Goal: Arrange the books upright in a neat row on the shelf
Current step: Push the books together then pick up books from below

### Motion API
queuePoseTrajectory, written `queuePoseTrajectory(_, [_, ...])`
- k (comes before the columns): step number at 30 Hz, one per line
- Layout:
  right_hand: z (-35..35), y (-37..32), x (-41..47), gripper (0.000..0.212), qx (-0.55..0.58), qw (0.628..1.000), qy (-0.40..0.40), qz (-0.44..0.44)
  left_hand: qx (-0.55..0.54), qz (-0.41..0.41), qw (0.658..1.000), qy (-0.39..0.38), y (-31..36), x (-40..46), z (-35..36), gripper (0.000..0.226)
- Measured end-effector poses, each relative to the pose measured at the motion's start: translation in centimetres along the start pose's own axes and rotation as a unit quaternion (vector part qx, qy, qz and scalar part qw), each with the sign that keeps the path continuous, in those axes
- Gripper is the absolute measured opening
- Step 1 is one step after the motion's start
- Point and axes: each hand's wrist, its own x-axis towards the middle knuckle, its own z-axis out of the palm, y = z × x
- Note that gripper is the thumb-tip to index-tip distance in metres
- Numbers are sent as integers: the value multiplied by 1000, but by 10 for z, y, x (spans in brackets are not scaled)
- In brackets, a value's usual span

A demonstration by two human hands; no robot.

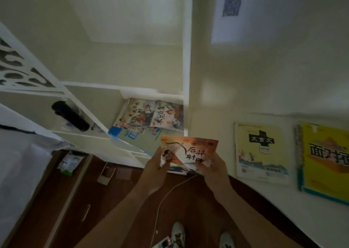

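I hold a thin orange picture book in front of the white shelf. My left hand grips its lower left corner and my right hand grips its lower right corner. Inside the shelf compartment two illustrated books lie flat on top of a blue-and-grey book. On the white desk to the right lie a pale yellow book and a bright yellow book.
A black cylindrical bottle lies in the compartment to the left. Below are a dark wood floor, a white cable and my white shoes. A sheet with a QR code hangs on the wall.
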Motion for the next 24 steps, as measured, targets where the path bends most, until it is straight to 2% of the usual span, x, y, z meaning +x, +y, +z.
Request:
queuePoseTrajectory(1, [-12,10,3,40,0,1000,13,5,-4,-14,1000,3,-4,11,15,51])
queuePoseTrajectory(3, [-28,26,12,37,11,999,35,14,-57,-46,996,59,-12,37,31,37])
queuePoseTrajectory(6, [-33,42,25,31,4,999,51,8,-197,-131,952,194,-19,89,35,30])
queuePoseTrajectory(9, [-14,40,31,18,-61,995,76,-34,-192,-200,924,265,-14,126,20,34])
queuePoseTrajectory(10, [-3,34,30,17,-85,991,83,-62,-82,-228,936,257,-15,133,18,34])
queuePoseTrajectory(11, [8,27,29,19,-108,986,86,-98,-70,-232,935,261,-22,144,14,33])
queuePoseTrajectory(12, [19,20,28,24,-135,977,87,-137,-227,-275,889,288,-27,158,6,31])
queuePoseTrajectory(13, [31,13,29,28,-163,967,86,-175,-396,-277,837,256,-30,170,-3,25])
queuePoseTrajectory(14, [42,8,33,27,-193,956,88,-204,-472,-262,804,249,-31,176,-8,18])
queuePoseTrajectory(16, [61,-2,42,20,-245,935,104,-233,-511,-241,786,252,-30,188,-18,18])
queuePoseTrajectory(18, [76,-13,50,19,-280,922,117,-242,-520,-233,788,234,-30,194,-22,25])
queuePoseTrajectory(21, [92,-24,55,24,-336,903,113,-243,-561,-220,770,210,-39,202,-27,25])
queuePoseTrajectory(23, [99,-27,56,29,-366,892,117,-238,-539,-242,778,212,-43,204,-32,7])
queuePoseTrajectory(24, [103,-28,56,32,-379,886,120,-239,-524,-246,786,216,-42,207,-34,17])
